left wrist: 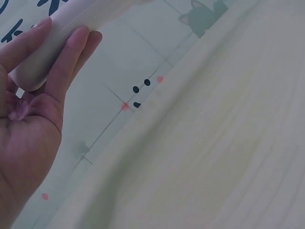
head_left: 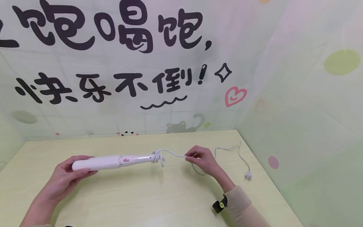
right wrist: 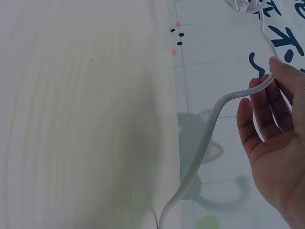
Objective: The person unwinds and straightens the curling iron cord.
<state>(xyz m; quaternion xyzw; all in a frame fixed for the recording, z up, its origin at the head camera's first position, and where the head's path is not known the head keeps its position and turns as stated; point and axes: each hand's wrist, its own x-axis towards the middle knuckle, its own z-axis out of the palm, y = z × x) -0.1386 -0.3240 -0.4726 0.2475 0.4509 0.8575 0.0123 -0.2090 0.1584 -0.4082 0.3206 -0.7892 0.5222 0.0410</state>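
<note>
A long white hair styling iron (head_left: pixel 106 162), with a small pink switch on its slimmer part, is held level above the table. My left hand (head_left: pixel 63 179) grips its thick rounded end between thumb and fingers; the left wrist view shows that end of the iron (left wrist: pixel 45 57) against the fingers. At the iron's other end the white power cord (head_left: pixel 173 153) is wound in several loops. My right hand (head_left: pixel 202 159) pinches the cord to the right of those loops. In the right wrist view the cord (right wrist: pixel 205 138) hangs from the thumb and fingertips towards the table.
The rest of the cord trails over the pale wooden table (head_left: pixel 127 201) to a two-pin plug (head_left: pixel 248 176) near the right edge. A printed backdrop (head_left: pixel 127 119) with dark lettering stands behind the table, and another panel (head_left: pixel 312 132) borders its right side.
</note>
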